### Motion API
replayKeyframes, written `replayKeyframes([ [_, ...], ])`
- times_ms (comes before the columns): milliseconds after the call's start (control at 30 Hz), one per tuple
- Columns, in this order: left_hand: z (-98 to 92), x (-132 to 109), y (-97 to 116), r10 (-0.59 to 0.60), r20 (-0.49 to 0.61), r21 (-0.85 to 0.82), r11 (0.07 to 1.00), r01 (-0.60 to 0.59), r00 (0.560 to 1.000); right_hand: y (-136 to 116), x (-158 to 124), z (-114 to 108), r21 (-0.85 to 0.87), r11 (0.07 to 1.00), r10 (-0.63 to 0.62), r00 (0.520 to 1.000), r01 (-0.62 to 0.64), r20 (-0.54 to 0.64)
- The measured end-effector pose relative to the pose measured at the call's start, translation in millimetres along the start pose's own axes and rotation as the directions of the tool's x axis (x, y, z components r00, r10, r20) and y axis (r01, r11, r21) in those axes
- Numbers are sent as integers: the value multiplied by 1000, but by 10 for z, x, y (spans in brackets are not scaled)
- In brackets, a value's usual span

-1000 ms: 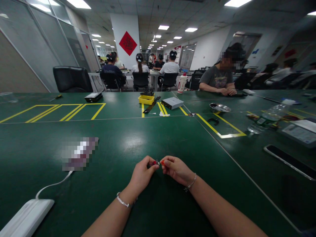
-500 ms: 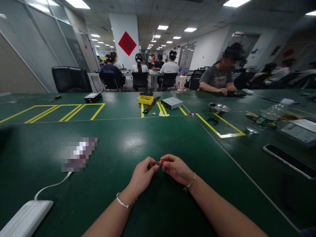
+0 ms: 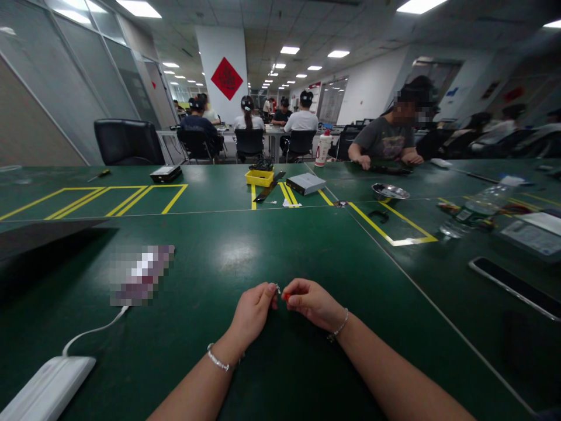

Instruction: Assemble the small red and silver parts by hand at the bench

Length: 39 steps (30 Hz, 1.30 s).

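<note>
Over the middle of the green table (image 3: 210, 374), my left hand (image 3: 254, 310) pinches a small silvery metal piece (image 3: 277, 289), whose tip pokes out past the fingertips. Its exact kind is too small to make out. Just to the right, my right hand (image 3: 313, 304) is closed on a small orange-red piece (image 3: 286, 297), mostly covered by the fingers. A narrow gap separates the two sets of fingertips. Both wrists wear a bracelet.
On the left lie a blurred-out phone (image 3: 144, 275), its cable and a white power bank (image 3: 59, 386). A dark panel (image 3: 39, 245) enters at far left. Right are another phone (image 3: 517, 286), a water bottle (image 3: 480, 207) and a metal bowl (image 3: 390, 191). A person (image 3: 385, 137) sits across.
My fingertips have drawn slightly apart, and the silvery piece now shows in my left hand. A dark panel has come in from the left. The person opposite has shifted a hand leftward.
</note>
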<state>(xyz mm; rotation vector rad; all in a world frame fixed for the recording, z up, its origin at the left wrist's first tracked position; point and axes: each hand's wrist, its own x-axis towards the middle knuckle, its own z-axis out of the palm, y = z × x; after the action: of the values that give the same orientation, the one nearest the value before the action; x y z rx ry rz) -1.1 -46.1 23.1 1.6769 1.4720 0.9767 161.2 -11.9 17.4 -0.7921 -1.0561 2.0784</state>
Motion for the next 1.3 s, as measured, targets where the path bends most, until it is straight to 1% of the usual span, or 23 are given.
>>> replayKeyframes([
  [100, -2, 10, 1, 1, -26, 8, 1000, -1, 1000, 7, 7, -1, -35, 999, -8, 1000, 8, 6],
  [233, 18, 18, -14, -20, -33, 1, 1000, 20, 999, 19, 14, -10, -51, 998, -23, 1000, 24, 14],
  [333, 33, 16, -37, -21, -32, 6, 1000, 21, 999, 20, 14, -14, -33, 999, -22, 1000, 23, 17],
  [633, 43, 19, -73, 30, -23, 33, 999, -29, 999, 18, 29, -11, 44, 999, -14, 1000, 14, -11],
  [800, 21, 9, -29, -23, -33, 8, 1000, 23, 999, -3, 6, 2, 48, 999, -20, 999, 22, -34],
  [967, 5, 7, -45, -8, -28, -22, 1000, 7, 1000, -19, -10, 18, 16, 1000, -18, 999, 19, -30],
  [1133, 11, 5, -62, -30, -37, -49, 998, 28, 999, -2, 6, 17, -27, 1000, 15, 999, -16, -36],
  [1300, 16, 20, -25, -39, -52, -50, 998, 36, 998, -10, 9, 21, 5, 1000, 2, 1000, -2, -29],
])
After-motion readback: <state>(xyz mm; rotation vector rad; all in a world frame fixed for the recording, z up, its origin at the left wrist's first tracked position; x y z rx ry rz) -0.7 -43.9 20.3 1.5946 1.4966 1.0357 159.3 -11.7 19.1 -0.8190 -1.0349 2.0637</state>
